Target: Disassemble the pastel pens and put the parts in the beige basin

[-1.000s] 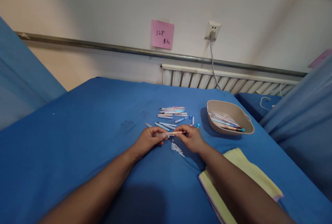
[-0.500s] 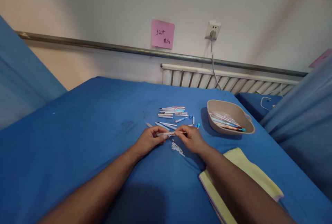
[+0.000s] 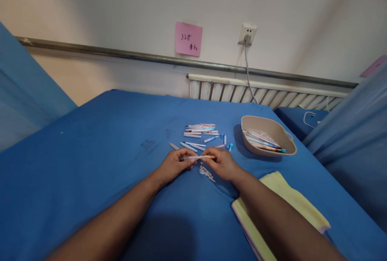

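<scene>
Between the fingertips of both hands lies a slim pen (image 3: 198, 157), roughly level above the blue cloth. My left hand (image 3: 172, 167) is closed on its pale, see-through end, and my right hand (image 3: 224, 163) pinches the orange-tan end. Whether the pen is one piece or two parts held together cannot be made out. Just below it, a small pile of white pieces (image 3: 207, 173) rests on the cloth. Beyond my hands are loose pen parts, among them a light blue barrel (image 3: 189, 147), a thin white refill (image 3: 198, 144) and a blue cap piece (image 3: 231, 147).
A beige basket (image 3: 266, 122) holding several pens stands at the right. Near my right forearm lies a folded yellow cloth (image 3: 294, 196). Rows of pens (image 3: 200, 129) lie farther back on the blue sheet (image 3: 90, 152). Behind are a radiator (image 3: 220, 90) and a metal rail (image 3: 127, 55).
The right end of the held pen now shows orange-tan where it looked darker and thinner before. Both hands keep nearly the same place and grip. The view has shifted slightly.
</scene>
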